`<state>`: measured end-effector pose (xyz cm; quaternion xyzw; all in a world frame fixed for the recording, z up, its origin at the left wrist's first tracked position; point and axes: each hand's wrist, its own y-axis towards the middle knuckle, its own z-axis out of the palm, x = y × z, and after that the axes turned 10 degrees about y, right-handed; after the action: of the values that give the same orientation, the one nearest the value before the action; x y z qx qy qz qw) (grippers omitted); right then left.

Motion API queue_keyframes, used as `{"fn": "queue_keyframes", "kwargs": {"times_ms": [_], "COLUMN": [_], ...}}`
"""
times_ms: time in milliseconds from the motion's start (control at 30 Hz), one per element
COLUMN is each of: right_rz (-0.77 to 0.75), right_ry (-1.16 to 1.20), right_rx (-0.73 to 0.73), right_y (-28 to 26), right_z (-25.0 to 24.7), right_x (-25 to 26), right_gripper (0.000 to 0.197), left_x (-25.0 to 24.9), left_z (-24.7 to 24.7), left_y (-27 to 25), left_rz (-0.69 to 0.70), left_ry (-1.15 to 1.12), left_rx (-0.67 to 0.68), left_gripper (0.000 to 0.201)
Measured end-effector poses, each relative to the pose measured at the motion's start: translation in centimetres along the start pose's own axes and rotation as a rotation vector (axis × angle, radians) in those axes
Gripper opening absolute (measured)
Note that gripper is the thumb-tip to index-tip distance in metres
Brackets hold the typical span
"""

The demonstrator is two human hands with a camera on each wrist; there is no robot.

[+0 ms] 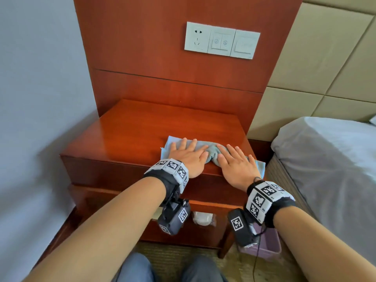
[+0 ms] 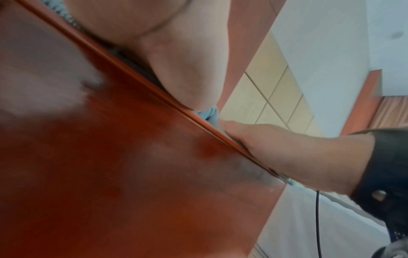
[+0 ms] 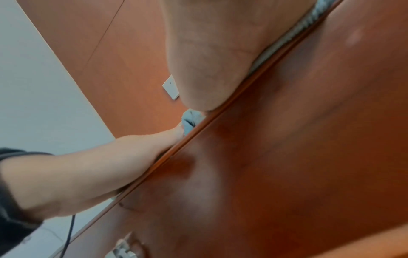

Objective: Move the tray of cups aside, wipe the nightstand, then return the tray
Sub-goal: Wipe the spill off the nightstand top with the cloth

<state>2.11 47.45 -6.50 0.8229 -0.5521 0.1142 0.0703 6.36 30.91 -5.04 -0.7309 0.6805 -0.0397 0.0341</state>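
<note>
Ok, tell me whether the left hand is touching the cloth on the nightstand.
Touching. In the head view the left hand lies flat, fingers spread, on the light blue cloth at the front of the nightstand; the right hand presses its other end.

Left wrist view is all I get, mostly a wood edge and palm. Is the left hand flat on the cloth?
Observer: Yes. In the head view the left hand lies flat, fingers straight, on the blue cloth.
Operator: And the right hand?
Observer: The right hand presses flat beside it, and the cloth bunches between the two.
Operator: Where on the nightstand?
Observer: At the front right part of the nightstand, with the cloth reaching its right edge.
Operator: See the tray?
Observer: No view shows it.
</note>
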Motion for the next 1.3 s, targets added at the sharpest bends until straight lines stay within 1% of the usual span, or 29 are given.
{"fn": "queue_keyframes", "kwargs": {"times_ms": [67, 133, 333, 433, 567, 767, 900, 1033, 1200, 1300], "right_rz": [0.053, 0.070, 0.135, 0.146, 0.089, -0.056, -0.114, -0.125, -0.067, -0.067], "right_ry": [0.031, 0.025, 0.067, 0.083, 0.099, 0.107, 0.104, 0.103, 0.097, 0.098], "right_rx": [-0.014, -0.027, -0.030, -0.018, 0.007, 0.125, 0.195, 0.266, 0.362, 0.379], "right_y": [-1.2, -1.8, -1.9, -1.8, -1.1, 0.9, 2.2, 3.8, 6.6, 8.5], "right_z": [-0.6, -0.7, -0.8, -0.6, 0.6, 2.7, 3.6, 3.7, 3.6, 3.7], "right_x": [-1.6, -2.1, -1.1, 0.3, 4.8, 14.3, 18.6, 21.0, 22.4, 22.9], "right_gripper": [0.053, 0.053, 0.053, 0.053, 0.054, 0.055, 0.055, 0.056, 0.054, 0.055], "left_x": [-1.7, -2.4, -1.4, -0.5, 3.7, 13.1, 17.3, 20.0, 21.9, 22.7], "left_z": [0.0, 0.1, 0.1, 0.1, 0.4, 1.0, 1.2, 1.0, 0.2, 0.1], "left_y": [0.1, -0.1, -0.6, -1.4, -3.0, -5.6, -6.4, -5.7, -2.7, -1.4], "left_rz": [0.041, 0.056, 0.094, 0.088, 0.035, -0.164, -0.241, -0.288, -0.345, -0.392], "left_ry": [-0.003, -0.006, -0.050, -0.043, -0.055, -0.058, -0.055, -0.051, -0.032, -0.061], "left_rx": [0.002, 0.005, 0.021, -0.007, -0.032, -0.053, -0.049, 0.005, 0.175, 0.202], "left_gripper": [0.052, 0.052, 0.053, 0.053, 0.053, 0.055, 0.055, 0.052, 0.052, 0.052]}}
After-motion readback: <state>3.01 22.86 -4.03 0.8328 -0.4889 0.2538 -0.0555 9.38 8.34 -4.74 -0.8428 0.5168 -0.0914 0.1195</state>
